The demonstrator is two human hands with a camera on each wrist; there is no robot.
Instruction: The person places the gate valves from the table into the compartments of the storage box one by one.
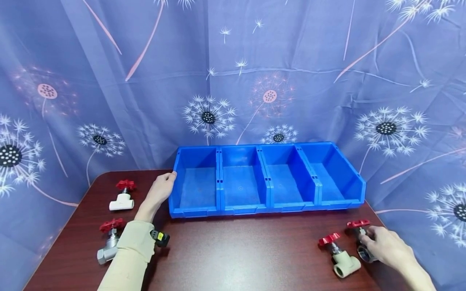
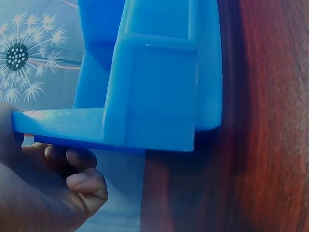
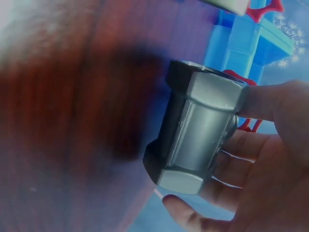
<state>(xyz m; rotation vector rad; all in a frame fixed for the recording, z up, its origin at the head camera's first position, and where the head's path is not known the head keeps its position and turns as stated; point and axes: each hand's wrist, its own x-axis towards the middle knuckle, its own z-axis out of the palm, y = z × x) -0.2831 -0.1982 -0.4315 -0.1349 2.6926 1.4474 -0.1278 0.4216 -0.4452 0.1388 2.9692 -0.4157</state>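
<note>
Your right hand holds a dark grey metal valve body with angular, nut-shaped ends, which is slanted in this view. Some of your fingers pass behind the metal, and one fingertip shows near the lower end. Parts of a red handle appear behind the valve body. Above, you see a bright blue plastic bin and a cream-coloured piece, cut by the frame edge. At left is a blurred reddish-brown wooden table.
</note>
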